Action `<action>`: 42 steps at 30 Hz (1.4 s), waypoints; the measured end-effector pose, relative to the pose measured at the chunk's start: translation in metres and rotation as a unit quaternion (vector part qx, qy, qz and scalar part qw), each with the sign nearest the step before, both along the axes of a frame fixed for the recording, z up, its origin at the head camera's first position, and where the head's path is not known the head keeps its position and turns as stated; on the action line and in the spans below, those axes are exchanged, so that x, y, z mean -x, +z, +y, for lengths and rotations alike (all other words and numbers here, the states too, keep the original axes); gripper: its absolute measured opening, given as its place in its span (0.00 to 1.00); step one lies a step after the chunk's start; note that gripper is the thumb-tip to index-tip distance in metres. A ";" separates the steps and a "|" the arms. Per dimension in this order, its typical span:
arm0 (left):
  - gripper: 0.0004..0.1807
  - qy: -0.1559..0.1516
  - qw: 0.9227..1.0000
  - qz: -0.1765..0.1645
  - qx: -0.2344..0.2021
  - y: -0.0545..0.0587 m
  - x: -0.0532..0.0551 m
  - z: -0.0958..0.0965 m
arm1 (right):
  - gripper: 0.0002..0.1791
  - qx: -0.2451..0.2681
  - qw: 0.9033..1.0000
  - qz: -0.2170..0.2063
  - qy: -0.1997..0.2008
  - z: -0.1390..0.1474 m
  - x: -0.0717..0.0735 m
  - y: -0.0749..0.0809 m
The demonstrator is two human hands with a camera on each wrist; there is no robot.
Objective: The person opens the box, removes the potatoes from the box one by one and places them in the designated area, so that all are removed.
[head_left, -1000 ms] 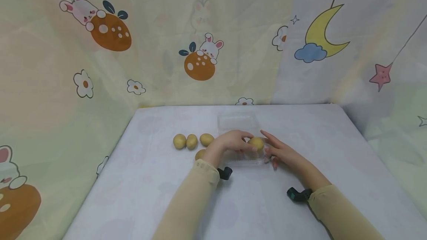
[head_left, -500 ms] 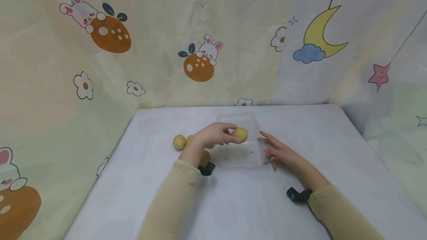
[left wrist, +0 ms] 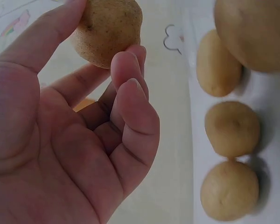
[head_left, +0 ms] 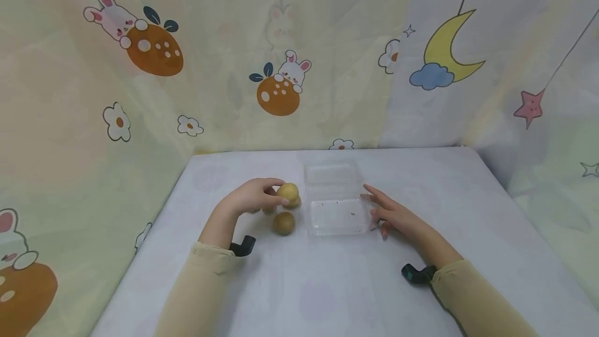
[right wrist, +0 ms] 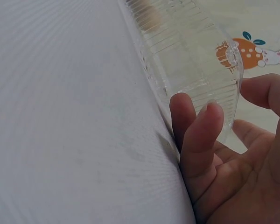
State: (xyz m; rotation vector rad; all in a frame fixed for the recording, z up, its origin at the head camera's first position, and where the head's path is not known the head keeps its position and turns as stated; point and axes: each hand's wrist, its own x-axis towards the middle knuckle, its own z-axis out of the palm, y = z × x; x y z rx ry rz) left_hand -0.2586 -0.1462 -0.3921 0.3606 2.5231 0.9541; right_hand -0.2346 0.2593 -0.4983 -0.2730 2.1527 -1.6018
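My left hand (head_left: 255, 194) pinches a potato (head_left: 287, 192) between thumb and fingertips, over the left side of the table. In the left wrist view this held potato (left wrist: 109, 32) is up by the thumb and fingers. Several more potatoes lie below; one potato (head_left: 284, 223) is in full view nearer me, the others partly hidden behind the hand. A clear plastic box (head_left: 340, 217) stands with its lid (head_left: 333, 173) folded back and small brown bits inside. At the box's right side, my right hand (head_left: 395, 215) rests with relaxed fingers, fingertips right at the wall.
The white-covered table (head_left: 318, 285) ends at a back edge against a printed curtain (head_left: 224, 40). Each wrist carries a small black camera, such as the right wrist camera (head_left: 418, 273).
My left hand has moved left with the potato, from over the clear box to over the other potatoes. The right hand stays beside the box.
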 end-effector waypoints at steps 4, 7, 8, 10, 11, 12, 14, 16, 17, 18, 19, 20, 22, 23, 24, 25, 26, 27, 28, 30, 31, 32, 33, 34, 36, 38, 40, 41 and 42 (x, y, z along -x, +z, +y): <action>0.37 0.004 1.000 0.013 -0.006 -0.007 -0.004 -0.020 | 0.41 0.013 1.000 -0.001 0.005 0.000 -0.001 0.000; 0.37 0.009 1.000 0.016 -0.007 -0.013 -0.007 -0.032 | 0.41 0.005 1.000 0.001 0.003 0.000 -0.001 0.001; 0.37 0.011 1.000 0.016 -0.005 -0.015 -0.008 -0.036 | 0.41 0.004 1.000 0.002 0.003 -0.001 -0.001 0.001; 0.38 0.015 1.000 0.013 -0.004 -0.021 -0.011 -0.043 | 0.40 0.004 1.000 0.002 0.003 -0.001 -0.002 0.002; 0.38 0.018 1.000 0.011 -0.004 -0.023 -0.013 -0.045 | 0.40 0.006 1.000 0.002 0.005 -0.001 -0.002 0.002; 0.37 0.020 1.000 0.008 -0.005 -0.025 -0.015 -0.048 | 0.40 0.007 1.000 0.001 0.004 -0.002 -0.002 0.002; 0.35 0.021 1.000 0.006 -0.009 -0.029 -0.018 -0.053 | 0.41 0.008 1.000 0.002 0.005 -0.002 -0.002 0.002; 0.33 0.016 1.000 0.005 -0.011 -0.033 -0.021 -0.057 | 0.41 0.009 1.000 0.001 0.004 -0.003 -0.003 0.002; 0.30 0.011 1.000 0.005 -0.011 -0.035 -0.023 -0.059 | 0.41 0.009 1.000 0.000 0.004 -0.003 -0.003 0.002; 0.29 0.007 1.000 0.005 -0.010 -0.038 -0.024 -0.061 | 0.41 0.010 1.000 0.001 0.005 -0.003 -0.003 0.002; 0.28 0.005 1.000 0.004 -0.009 -0.040 -0.025 -0.063 | 0.40 0.011 1.000 0.001 0.005 -0.003 -0.002 0.002; 0.26 0.002 1.000 0.005 -0.005 -0.043 -0.026 -0.064 | 0.40 0.013 1.000 0.001 0.006 -0.003 -0.002 0.002; 0.24 0.002 1.000 0.007 0.002 -0.047 -0.028 -0.067 | 0.40 0.017 1.000 -0.001 0.007 -0.003 -0.002 0.001; 0.24 0.002 1.000 0.011 0.008 -0.049 -0.029 -0.068 | 0.40 0.018 1.000 0.000 0.007 -0.003 -0.001 0.001; 0.24 0.005 1.000 0.013 0.013 -0.050 -0.029 -0.068 | 0.40 0.018 1.000 0.002 0.008 -0.002 -0.001 0.001; 0.24 0.008 1.000 0.014 0.019 -0.051 -0.030 -0.068 | 0.40 0.018 1.000 0.001 0.007 -0.002 -0.001 0.000; 0.24 0.008 1.000 0.015 0.022 -0.052 -0.030 -0.068 | 0.40 0.018 1.000 0.001 0.007 -0.002 -0.001 0.000; 0.25 0.008 1.000 0.015 0.026 -0.053 -0.030 -0.068 | 0.40 0.018 1.000 0.001 0.007 -0.002 -0.002 0.000; 0.26 0.009 0.999 0.014 0.029 -0.054 -0.031 -0.068 | 0.40 0.017 1.000 0.002 0.007 -0.002 -0.002 0.000; 0.27 0.010 0.999 0.012 0.035 -0.056 -0.030 -0.067 | 0.40 0.017 1.000 0.002 0.007 -0.002 -0.002 0.000; 0.27 0.010 0.999 0.012 0.039 -0.057 -0.030 -0.067 | 0.40 0.018 1.000 0.003 0.007 -0.002 -0.002 0.000; 0.27 0.010 0.999 0.011 0.043 -0.058 -0.030 -0.066 | 0.40 0.018 1.000 0.003 0.007 -0.002 -0.002 0.000; 0.27 0.009 0.999 0.014 0.048 -0.059 -0.030 -0.066 | 0.40 0.017 1.000 0.003 0.007 -0.002 -0.002 0.000; 0.27 0.010 0.999 0.014 0.052 -0.060 -0.030 -0.065 | 0.40 0.016 1.000 0.003 0.006 -0.002 -0.002 0.000; 0.27 0.011 0.998 0.018 0.058 -0.061 -0.030 -0.064 | 0.40 0.016 1.000 0.003 0.006 -0.002 -0.002 0.001; 0.27 0.012 0.998 0.021 0.061 -0.061 -0.029 -0.062 | 0.40 0.014 1.000 0.002 0.004 -0.002 -0.002 0.000; 0.27 0.016 0.998 0.021 0.060 -0.062 -0.029 -0.060 | 0.40 0.014 1.000 -0.002 -0.001 -0.002 -0.002 0.000; 0.28 0.017 0.998 0.022 0.059 -0.063 -0.029 -0.060 | 0.40 0.015 1.000 0.000 0.001 -0.002 -0.002 0.000; 0.28 0.022 0.998 0.020 0.058 -0.063 -0.029 -0.059 | 0.40 0.017 1.000 0.001 0.002 -0.002 -0.002 0.000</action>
